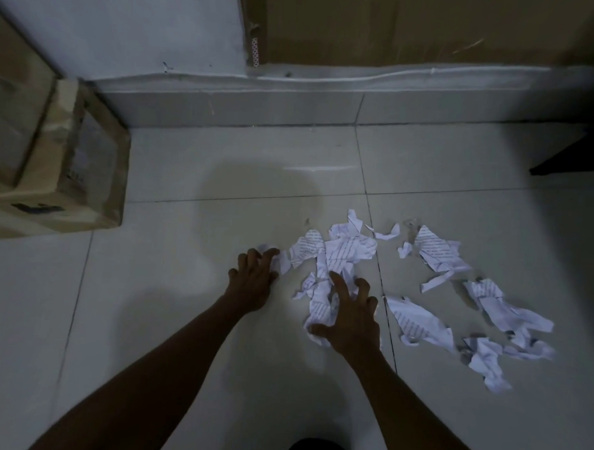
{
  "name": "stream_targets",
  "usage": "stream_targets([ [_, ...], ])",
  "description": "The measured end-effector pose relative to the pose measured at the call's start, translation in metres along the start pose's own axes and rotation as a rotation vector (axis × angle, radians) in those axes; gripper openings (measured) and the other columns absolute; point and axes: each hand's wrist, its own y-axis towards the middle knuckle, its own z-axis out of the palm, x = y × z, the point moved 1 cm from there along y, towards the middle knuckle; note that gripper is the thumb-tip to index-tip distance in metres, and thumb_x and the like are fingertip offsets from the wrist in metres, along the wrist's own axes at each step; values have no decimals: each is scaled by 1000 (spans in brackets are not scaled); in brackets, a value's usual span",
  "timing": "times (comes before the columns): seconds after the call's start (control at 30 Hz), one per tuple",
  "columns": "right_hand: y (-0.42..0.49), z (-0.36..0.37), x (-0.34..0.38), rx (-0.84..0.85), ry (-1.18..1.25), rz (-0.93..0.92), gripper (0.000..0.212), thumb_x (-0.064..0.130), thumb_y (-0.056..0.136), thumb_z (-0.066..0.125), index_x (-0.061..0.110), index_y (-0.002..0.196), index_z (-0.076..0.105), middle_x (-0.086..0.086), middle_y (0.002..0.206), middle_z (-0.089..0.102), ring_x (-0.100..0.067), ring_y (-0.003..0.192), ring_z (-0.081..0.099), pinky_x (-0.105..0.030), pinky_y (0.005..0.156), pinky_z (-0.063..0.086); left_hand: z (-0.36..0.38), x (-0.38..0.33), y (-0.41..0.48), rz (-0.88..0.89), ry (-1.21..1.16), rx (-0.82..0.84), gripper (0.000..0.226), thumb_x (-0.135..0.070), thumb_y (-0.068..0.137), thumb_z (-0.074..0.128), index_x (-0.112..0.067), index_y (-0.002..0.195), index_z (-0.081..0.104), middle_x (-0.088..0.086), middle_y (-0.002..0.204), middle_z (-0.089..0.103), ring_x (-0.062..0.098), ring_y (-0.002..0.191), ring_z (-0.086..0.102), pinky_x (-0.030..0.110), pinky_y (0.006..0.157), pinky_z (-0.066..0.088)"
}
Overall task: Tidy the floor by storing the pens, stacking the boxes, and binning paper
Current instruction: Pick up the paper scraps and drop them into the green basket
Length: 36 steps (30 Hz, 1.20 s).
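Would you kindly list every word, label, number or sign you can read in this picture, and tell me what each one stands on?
None can be read.
torn paper pieces: rows of printed text, too small and blurred to read.
cardboard box, dark mark on its near face: blurred, unreadable.
cardboard box, side label: faint dark print, too blurred to read.

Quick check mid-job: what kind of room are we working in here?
Likely an indoor storeroom or back room: a tiled floor, taped cardboard boxes in the corner, and a large cardboard sheet standing against the wall; torn printed paper litters the tiles.
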Motion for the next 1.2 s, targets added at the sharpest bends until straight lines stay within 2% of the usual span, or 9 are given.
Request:
stream_targets([
  [0.17, 4, 8, -1, 43, -25, -55, 105, 46, 59, 85, 46, 143, 22, -3, 150, 8, -30, 133, 19, -47, 93, 46, 12, -5, 0, 110, 156, 4, 72, -62, 84, 47, -34, 145, 20, 12, 130, 37, 30, 112, 39, 43, 85, 44],
  [0.3, 10, 10, 1, 54, -21, -65, 103, 41, 57, 87, 44, 141, 27, -3, 149, 13, -29, 130, 22, -45, 93, 45, 19, -11, 3, 167, 257, -19, 79, -79, 73, 22, -44, 143, 10, 12, 129, 38, 29, 108, 43, 43, 82, 44],
  [0.4, 16, 8, 8, 72, -81, -89, 108, 40, 57, 87, 42, 144, 22, -6, 147, 16, -31, 130, 24, -45, 98, 43, 21, -19, 5, 176, 261, 18, 80, -79, 70, 13, -45, 142, 18, 12, 135, 33, 31, 114, 40, 47, 87, 40],
  [0.57, 18, 10, 11, 93, -173, -110, 115, 43, 61, 85, 46, 148, 9, -8, 148, 17, -32, 128, 28, -40, 100, 39, 28, -28, 3, 168, 195, 33, 56, -53, 90, 44, -29, 139, 33, 11, 137, 33, 31, 117, 36, 41, 92, 36],
  [0.77, 12, 18, 7, 99, -137, -122, 93, 36, 67, 82, 35, 144, 30, -4, 147, 22, -29, 129, 28, -37, 97, 41, 34, -38, -8, 154, -25, 33, 39, -29, 95, 44, -11, 130, 43, 16, 128, 43, 31, 114, 40, 36, 93, 38],
  [0.9, -7, 27, 4, -24, -107, -200, 61, 27, 65, 83, 24, 121, 58, -9, 130, 49, -31, 110, 52, -34, 86, 47, 29, -37, -22, 127, -192, 80, 36, -32, 86, 38, -7, 105, 54, 18, 109, 49, 31, 102, 49, 33, 83, 40],
  [1.0, -15, 22, 2, -83, -56, -229, 50, 22, 50, 91, 24, 93, 66, -4, 102, 63, -23, 84, 63, -23, 60, 51, 26, -35, -27, 68, -303, 92, 33, -30, 79, 44, -5, 95, 58, 20, 103, 53, 32, 95, 53, 25, 75, 36],
  [1.07, -18, 12, 2, -137, -34, -243, 52, 20, 44, 93, 26, 88, 65, -1, 92, 63, -20, 73, 63, -21, 50, 48, 26, -33, -31, 72, -346, 85, 29, -35, 71, 41, -23, 92, 58, 18, 98, 58, 29, 91, 54, 25, 74, 38],
  [1.2, -32, -12, 6, -77, 21, -210, 48, 20, 80, 65, 21, 128, 57, -9, 125, 52, -32, 105, 54, -37, 82, 50, 22, -35, -48, 111, -409, 67, 39, -41, 61, 44, -33, 99, 50, 18, 95, 63, 26, 88, 58, 28, 76, 41],
])
